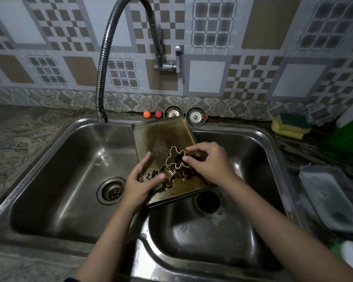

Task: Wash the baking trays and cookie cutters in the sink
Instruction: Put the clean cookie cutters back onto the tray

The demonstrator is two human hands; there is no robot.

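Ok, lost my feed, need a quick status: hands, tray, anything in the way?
Left hand grips baking tray edge. Right hand pinches cookie cutter. Tap dry, nothing blocking.

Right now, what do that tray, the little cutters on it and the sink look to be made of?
Baking tray: seemingly metal with a brassy tone, dulled by brown baked-on stains. Cookie cutters: thin bright metal strip, likely steel or tin, with glinting edges. Sink: stainless steel by its look, brushed grey with soft reflections.
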